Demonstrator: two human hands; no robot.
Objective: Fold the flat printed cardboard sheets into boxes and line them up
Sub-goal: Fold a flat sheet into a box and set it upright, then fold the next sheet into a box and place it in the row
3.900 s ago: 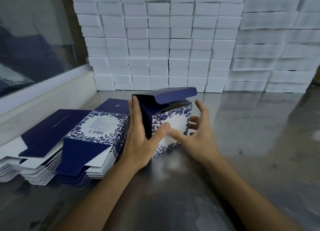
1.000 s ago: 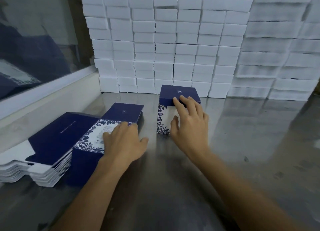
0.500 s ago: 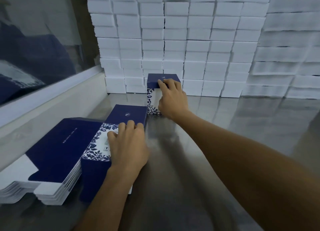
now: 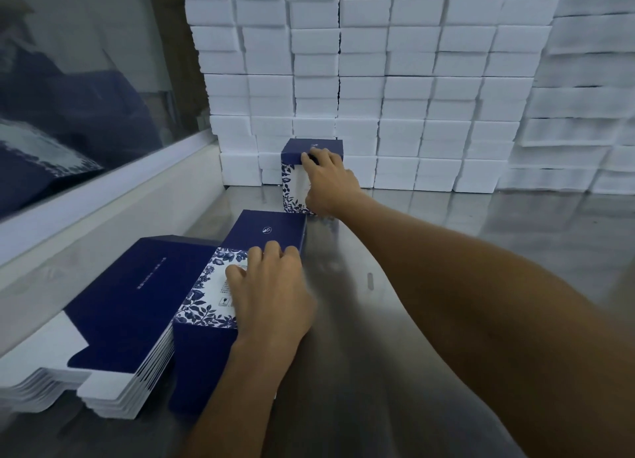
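Note:
A folded navy box [image 4: 294, 179] with a blue floral white side stands upright at the far end of the steel table, against the white foam wall. My right hand [image 4: 328, 182] grips it, fingers curled over its navy lid and thumb on its front face. My left hand [image 4: 271, 292] rests on the top flat printed sheet [image 4: 240, 251] of a near stack, fingertips curled at the sheet's right edge. A second stack of flat navy sheets [image 4: 120, 306] lies to the left.
A tall wall of white foam blocks [image 4: 378, 79] fills the back and right. A white ledge with a glass pane [image 4: 103, 196] runs along the left. The steel tabletop [image 4: 446, 223] stretches to the right of my arm.
My right hand has pushed the folded box farther away until it stands at the foam wall. My left hand stays on the flat stack.

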